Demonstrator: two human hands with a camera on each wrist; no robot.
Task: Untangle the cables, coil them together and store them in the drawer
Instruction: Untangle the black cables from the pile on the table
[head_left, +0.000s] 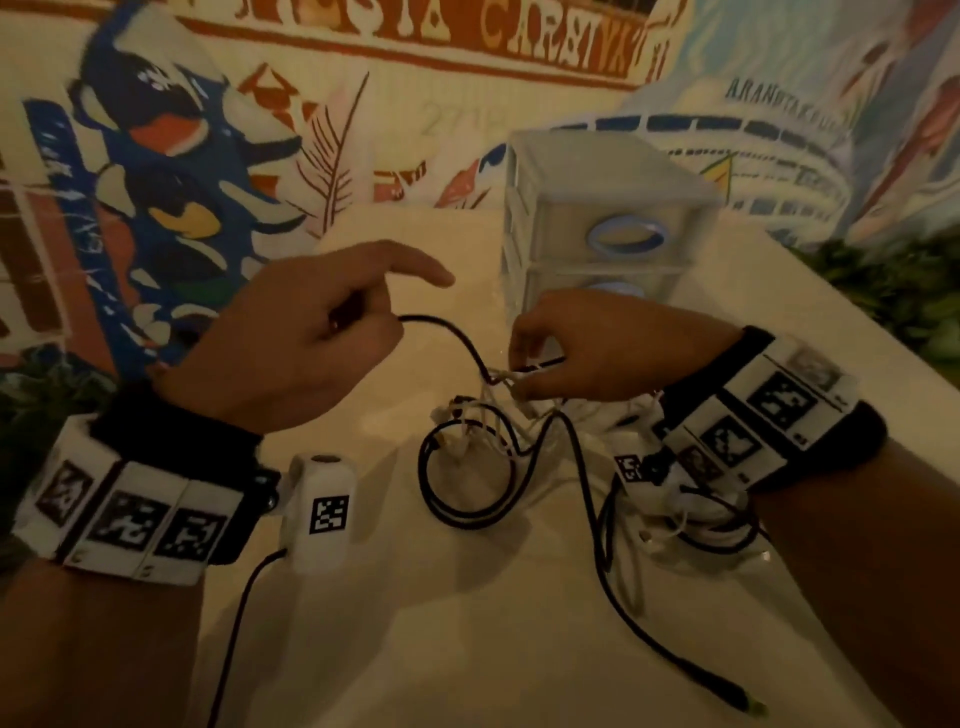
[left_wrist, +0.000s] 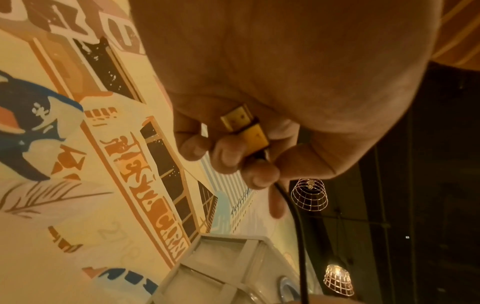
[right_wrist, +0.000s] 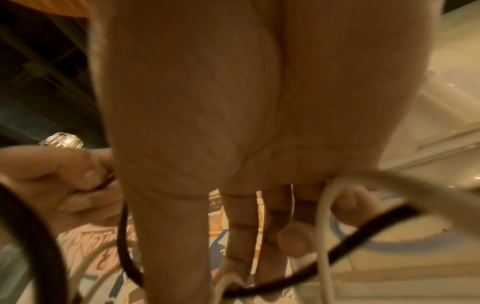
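A black cable (head_left: 589, 499) and thin white cables (head_left: 493, 415) lie knotted together on the pale table (head_left: 415, 623). My left hand (head_left: 311, 332) is raised left of the knot. Its curled fingers grip the black cable's gold plug (left_wrist: 245, 127), with the forefinger sticking out. The cable (left_wrist: 298, 226) runs down from that hand. My right hand (head_left: 587, 353) pinches the knot of white and black strands just above the table. The white cable (right_wrist: 323, 236) and black cable (right_wrist: 337, 248) cross its fingers. The black cable's far plug (head_left: 740, 701) lies near the front right.
A small translucent drawer unit (head_left: 597, 223) with blue ring handles stands right behind my right hand, its drawers closed. A second heap of cables (head_left: 701, 514) lies under my right wrist. A painted mural wall (head_left: 208, 156) backs the table; plants (head_left: 893, 291) sit at right.
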